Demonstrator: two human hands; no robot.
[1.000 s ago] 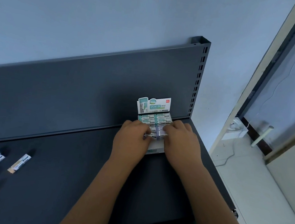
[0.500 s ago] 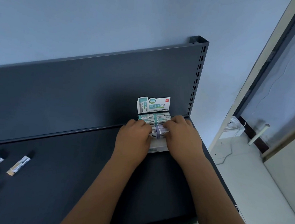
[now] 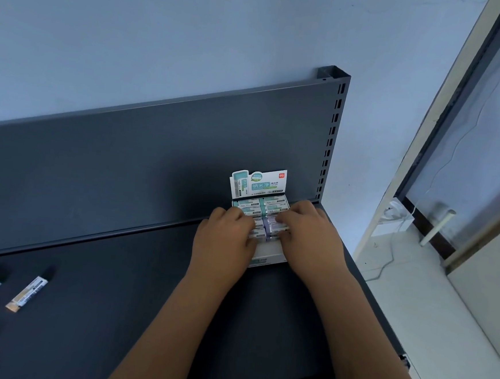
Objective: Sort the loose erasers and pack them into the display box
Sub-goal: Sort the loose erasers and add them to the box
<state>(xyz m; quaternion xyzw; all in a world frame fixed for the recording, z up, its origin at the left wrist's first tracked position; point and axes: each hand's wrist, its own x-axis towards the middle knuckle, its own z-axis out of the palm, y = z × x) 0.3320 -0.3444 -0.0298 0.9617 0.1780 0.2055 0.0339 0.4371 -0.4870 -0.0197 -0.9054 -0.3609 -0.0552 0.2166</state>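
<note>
- Head view: both hands are in at the display box (image 3: 268, 255), which sits on the dark shelf (image 3: 113, 313) hard up against the back panel (image 3: 125, 164).
- Left hand (image 3: 223, 242) is knuckles-up over the box's left column, fingers curled down onto the erasers there. The fingertips are hidden under the hand, so I can't tell whether it is pinching or only pressing.
- Right hand (image 3: 309, 239) comes in from the other side, fingers curled over a purple-sleeved eraser (image 3: 272, 224) and thumb at its near edge: that's a pinch.
- Just beyond both sets of fingertips, green-sleeved erasers (image 3: 255, 205) lie packed in rows at the back of the box.
- Beyond those, the box's header card (image 3: 258, 184) stands upright.
- Below the thumbs, the box's white front wall shows between the two wrists.
- Well off to the left of the left hand, loose erasers (image 3: 26, 293) lie scattered on the shelf, apart from one another.
</note>
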